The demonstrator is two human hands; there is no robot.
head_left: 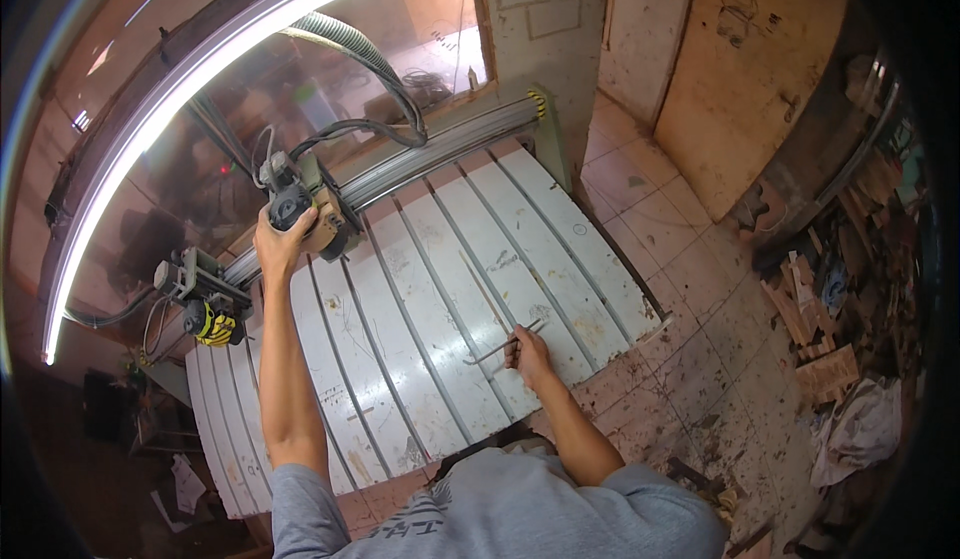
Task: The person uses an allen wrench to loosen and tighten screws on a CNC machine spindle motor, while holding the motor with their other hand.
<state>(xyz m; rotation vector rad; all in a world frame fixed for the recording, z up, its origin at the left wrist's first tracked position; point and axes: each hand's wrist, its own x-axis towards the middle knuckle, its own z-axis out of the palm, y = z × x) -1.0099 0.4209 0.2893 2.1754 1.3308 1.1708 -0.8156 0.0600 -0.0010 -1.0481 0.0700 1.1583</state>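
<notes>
My left hand (pixel 282 242) reaches far forward, its fingers wrapped round the lower part of a router spindle head (pixel 291 209) with a black round body. A tan block-like part (pixel 327 231) sits just right of my fingers on the same head. Closer to me, my right hand (pixel 527 356) is closed round a thin bent metal rod (pixel 488 354), which looks like a hex key. The rod's bent end points left, just above the slotted white machine bed (pixel 400 359).
A second spindle head (pixel 205 309) with a yellow-and-black part hangs at the left. A metal gantry rail (pixel 440 154) crosses the bed's far side, with grey hoses (pixel 375 64) above. Wood scraps (pixel 820 329) and a pale cloth (pixel 862 424) lie on the right.
</notes>
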